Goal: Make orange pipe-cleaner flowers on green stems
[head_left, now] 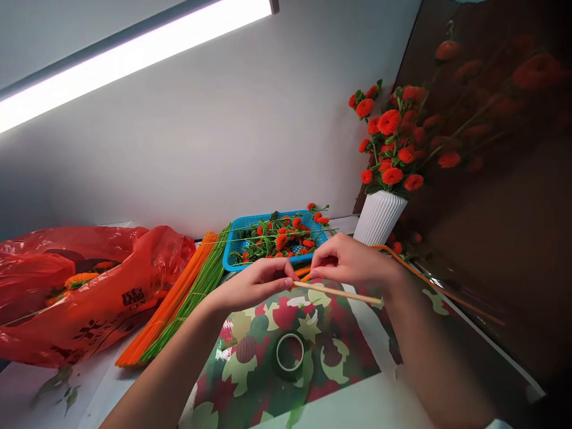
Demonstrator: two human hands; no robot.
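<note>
My left hand point(268, 280) pinches one end of a thin wooden stick point(342, 292), which points right and slightly down beneath my right hand. Close beside it, my right hand point(342, 260) has its fingers closed on an orange pipe cleaner point(305, 273). Part of the pipe cleaner shows between the two hands, near the stick's held end, and a long length trails over my right wrist to the right. Whether it is wound round the stick is hidden by the fingers. Below the hands, a roll of green tape point(289, 375) lies on a patterned mat point(250, 381).
A blue basket point(229, 247) of orange flowers and green stems stands behind my hands. Left of it lie orange pipe cleaners point(167, 304) and green pipe cleaners point(196, 304), then a red plastic bag point(147, 286). A white ribbed vase point(379, 217) with orange flowers point(390, 122) stands at right, by a dark reflective panel point(500, 238).
</note>
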